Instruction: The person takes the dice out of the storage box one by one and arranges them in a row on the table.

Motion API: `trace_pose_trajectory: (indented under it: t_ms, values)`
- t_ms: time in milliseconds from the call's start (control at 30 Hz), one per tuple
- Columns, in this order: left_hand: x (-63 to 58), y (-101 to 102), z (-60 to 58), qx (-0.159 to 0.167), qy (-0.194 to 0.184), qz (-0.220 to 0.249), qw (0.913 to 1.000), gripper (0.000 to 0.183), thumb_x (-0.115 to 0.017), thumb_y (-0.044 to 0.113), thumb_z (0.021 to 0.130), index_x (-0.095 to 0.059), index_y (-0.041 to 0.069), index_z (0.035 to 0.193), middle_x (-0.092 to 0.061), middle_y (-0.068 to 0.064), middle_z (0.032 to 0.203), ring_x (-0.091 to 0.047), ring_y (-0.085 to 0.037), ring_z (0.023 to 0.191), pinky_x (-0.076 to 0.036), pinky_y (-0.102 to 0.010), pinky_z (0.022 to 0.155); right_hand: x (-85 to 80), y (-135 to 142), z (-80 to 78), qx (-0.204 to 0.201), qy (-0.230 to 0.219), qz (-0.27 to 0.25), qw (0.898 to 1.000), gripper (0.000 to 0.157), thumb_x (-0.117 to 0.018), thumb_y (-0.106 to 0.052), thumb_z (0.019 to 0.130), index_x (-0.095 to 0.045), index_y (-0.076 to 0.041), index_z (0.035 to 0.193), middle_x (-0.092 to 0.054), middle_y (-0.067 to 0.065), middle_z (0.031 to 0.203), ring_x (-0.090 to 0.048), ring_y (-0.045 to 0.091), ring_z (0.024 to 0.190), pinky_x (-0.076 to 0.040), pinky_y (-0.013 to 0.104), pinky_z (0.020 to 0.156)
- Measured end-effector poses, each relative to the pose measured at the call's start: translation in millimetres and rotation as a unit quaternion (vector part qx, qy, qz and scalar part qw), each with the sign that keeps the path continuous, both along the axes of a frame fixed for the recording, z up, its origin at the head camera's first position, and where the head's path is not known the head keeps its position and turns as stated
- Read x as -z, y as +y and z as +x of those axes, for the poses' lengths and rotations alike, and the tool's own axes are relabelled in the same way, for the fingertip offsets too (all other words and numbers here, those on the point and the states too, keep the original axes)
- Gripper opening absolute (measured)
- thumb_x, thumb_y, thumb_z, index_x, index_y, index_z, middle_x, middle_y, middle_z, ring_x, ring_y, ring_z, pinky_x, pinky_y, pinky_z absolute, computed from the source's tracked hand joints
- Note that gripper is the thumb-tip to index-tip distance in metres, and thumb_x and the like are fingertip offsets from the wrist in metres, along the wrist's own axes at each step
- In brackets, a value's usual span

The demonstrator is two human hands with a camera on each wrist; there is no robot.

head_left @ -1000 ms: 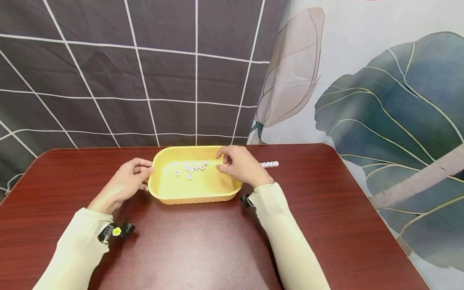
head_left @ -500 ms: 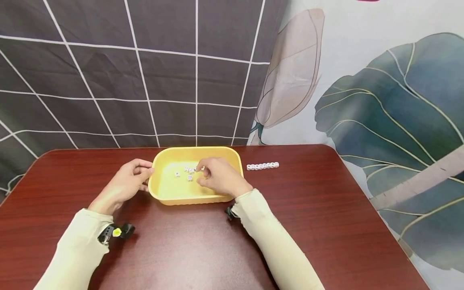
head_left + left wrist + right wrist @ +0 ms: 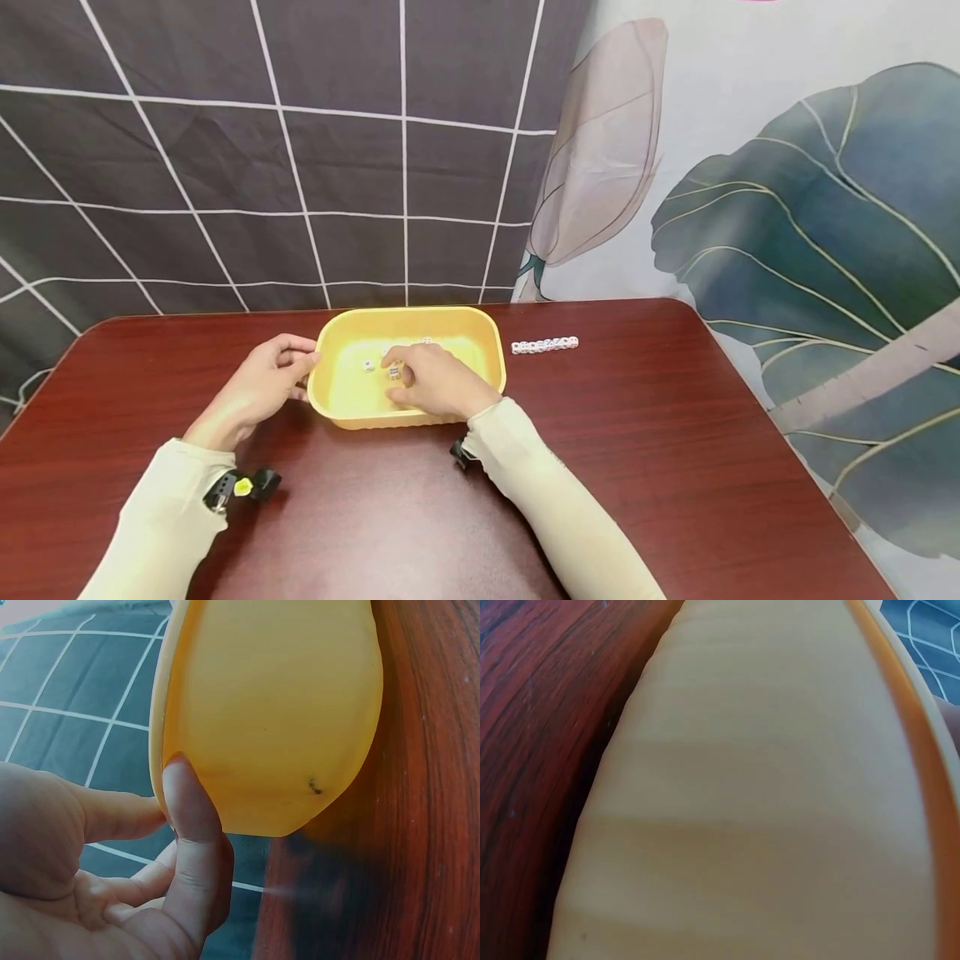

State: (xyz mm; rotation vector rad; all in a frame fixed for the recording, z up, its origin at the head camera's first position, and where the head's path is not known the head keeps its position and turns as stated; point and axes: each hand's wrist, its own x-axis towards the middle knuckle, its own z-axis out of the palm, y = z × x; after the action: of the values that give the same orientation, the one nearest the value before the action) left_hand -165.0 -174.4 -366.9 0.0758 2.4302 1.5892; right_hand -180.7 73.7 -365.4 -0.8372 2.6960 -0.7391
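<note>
A yellow plastic tray [image 3: 408,315] stands on the table, with several white dice in it. My left hand [image 3: 262,379] pinches the tray's left rim; in the left wrist view its fingers [image 3: 196,840] press against the tray wall. Over the tray's inside reaches my right hand [image 3: 442,379], thumb and index finger apart around a white die [image 3: 395,372]. Another die [image 3: 368,365] lies to the left of those fingertips. Some dice are partly hidden behind the right hand. The right wrist view is mostly filled by the tray's outer side [image 3: 757,780].
A straight row of white dice [image 3: 545,345] lies on the dark red wooden table [image 3: 675,433], right of the tray. Behind the table hang a dark grid-patterned cloth [image 3: 345,158] and a leaf-patterned cloth [image 3: 810,208].
My right hand has moved left across the tray, from its right end to the dice near the middle. The dice row is now fully visible. My left hand stays on the rim.
</note>
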Motion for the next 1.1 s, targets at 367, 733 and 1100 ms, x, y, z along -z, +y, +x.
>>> trace_pose_trajectory:
  t_ms: [367,733,1100]
  values:
    - [-2.0,1.7,0.8,0.002,-0.002,0.000,1.0000,0.040,-0.050,0.013,0.107,-0.042,-0.012,0.137,-0.064,-0.017,0.109,-0.063,-0.009,0.073,-0.060,-0.025,0.066,4.7,0.5,-3.1,-0.028,-0.020,0.014,0.999,0.034,-0.071,-0.021,0.095,-0.068,-0.014,0.129,-0.067,-0.001,0.087,-0.055,0.006,0.073,-0.048,0.024,0.082]
    - [-1.2,0.9,-0.7,0.002,0.002,0.000,1.0000,0.039,-0.050,0.013,0.107,-0.042,-0.012,0.137,-0.064,-0.015,0.107,-0.062,-0.008,0.073,-0.060,-0.025,0.066,5.3,0.2,-7.7,-0.048,-0.013,0.025,0.998,0.029,-0.065,-0.017,0.097,-0.071,-0.013,0.125,-0.071,-0.002,0.101,-0.053,0.008,0.074,-0.047,0.022,0.082]
    - [0.9,0.8,-1.2,0.003,-0.003,0.004,1.0000,0.041,-0.049,0.014,0.108,-0.041,-0.011,0.138,-0.064,-0.015,0.107,-0.063,-0.009,0.072,-0.060,-0.024,0.066,4.1,1.6,-6.8,-0.077,-0.019,0.045,0.996,0.039,-0.060,-0.021,0.101,-0.063,-0.018,0.140,-0.071,0.003,0.127,-0.060,0.011,0.093,-0.046,0.022,0.101]
